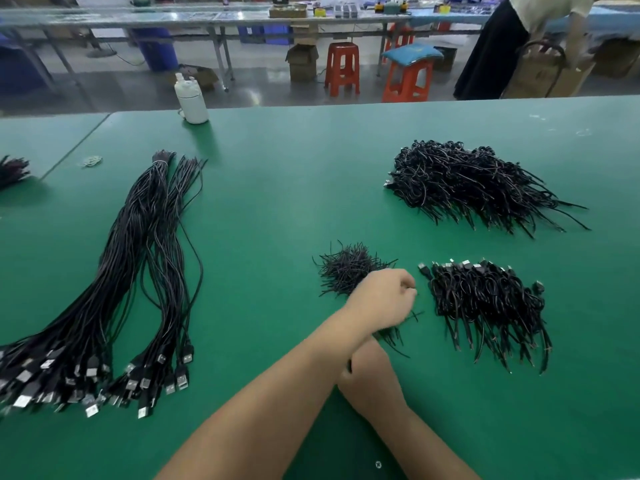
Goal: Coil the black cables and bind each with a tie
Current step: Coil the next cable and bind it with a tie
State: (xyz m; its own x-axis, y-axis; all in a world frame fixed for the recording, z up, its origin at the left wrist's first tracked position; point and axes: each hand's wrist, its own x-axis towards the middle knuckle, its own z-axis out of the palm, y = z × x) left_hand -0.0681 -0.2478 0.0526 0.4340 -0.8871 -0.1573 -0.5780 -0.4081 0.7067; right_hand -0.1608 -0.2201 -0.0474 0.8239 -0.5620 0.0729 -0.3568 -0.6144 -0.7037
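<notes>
Green matting covers the table. From the left: long uncoiled USB cables, a white bottle, loose ties, two heaps of coiled cables. No writing is legible. The left hand, fingers curled, pinches ties and crosses over the right hand, hiding its fingers.
</notes>
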